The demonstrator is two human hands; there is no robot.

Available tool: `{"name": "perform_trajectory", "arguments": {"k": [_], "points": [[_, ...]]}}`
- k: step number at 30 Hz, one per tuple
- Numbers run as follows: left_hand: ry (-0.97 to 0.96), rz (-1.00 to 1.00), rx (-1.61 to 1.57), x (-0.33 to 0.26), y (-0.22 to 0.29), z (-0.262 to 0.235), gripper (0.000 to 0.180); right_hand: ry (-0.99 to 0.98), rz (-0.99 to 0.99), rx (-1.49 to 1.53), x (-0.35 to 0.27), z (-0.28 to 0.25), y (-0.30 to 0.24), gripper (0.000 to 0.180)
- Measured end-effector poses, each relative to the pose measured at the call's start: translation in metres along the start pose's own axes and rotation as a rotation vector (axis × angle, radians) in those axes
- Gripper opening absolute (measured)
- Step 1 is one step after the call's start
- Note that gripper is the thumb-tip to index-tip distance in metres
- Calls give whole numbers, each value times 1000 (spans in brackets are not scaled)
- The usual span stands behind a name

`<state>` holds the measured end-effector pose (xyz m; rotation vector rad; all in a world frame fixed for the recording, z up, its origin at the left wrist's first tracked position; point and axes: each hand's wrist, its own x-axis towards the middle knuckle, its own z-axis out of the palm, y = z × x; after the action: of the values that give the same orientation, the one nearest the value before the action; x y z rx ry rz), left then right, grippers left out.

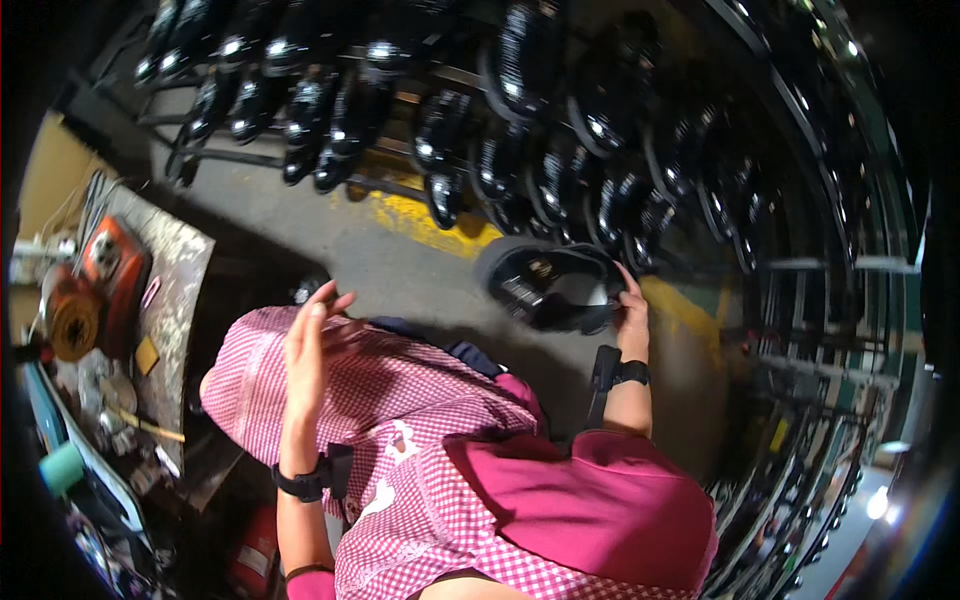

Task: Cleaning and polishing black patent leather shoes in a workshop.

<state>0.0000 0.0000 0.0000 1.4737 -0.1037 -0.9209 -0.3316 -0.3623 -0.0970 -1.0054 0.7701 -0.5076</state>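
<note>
A black shoe (508, 270) is held out to the right, its opening and insole facing up. My right hand (630, 308) grips it at one end, fingers closed on its edge. The shoe is slightly blurred, and part of my grip is hidden behind it. My left hand (308, 345) is raised over the checked pink apron (385, 385) with its fingers apart and nothing in it. Rows of glossy black shoes (440, 130) stand on a rack in front of me, near the held shoe.
At the left is a worn workbench (185, 240) with an orange device (112, 255), a large spool (75, 325) and small clutter. Metal racks (810, 365) line the right side. Yellow paint (430, 225) marks the grey floor.
</note>
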Motion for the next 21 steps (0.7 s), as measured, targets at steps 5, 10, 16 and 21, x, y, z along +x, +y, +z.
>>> {"name": "perform_trajectory", "arguments": {"k": [5, 10, 16, 21], "points": [[72, 67, -182, 8, -47, 6, 39, 346, -206, 517, -77, -124, 28, 43], [93, 126, -134, 11, -51, 8, 37, 744, -375, 708, -74, -126, 61, 37], [106, 137, -74, 11, -56, 9, 36, 831, -382, 724, 11, -149, 10, 37], [223, 105, 5, -3, -49, 4, 34, 911, 165, 497, 94, -155, -11, 81]]}}
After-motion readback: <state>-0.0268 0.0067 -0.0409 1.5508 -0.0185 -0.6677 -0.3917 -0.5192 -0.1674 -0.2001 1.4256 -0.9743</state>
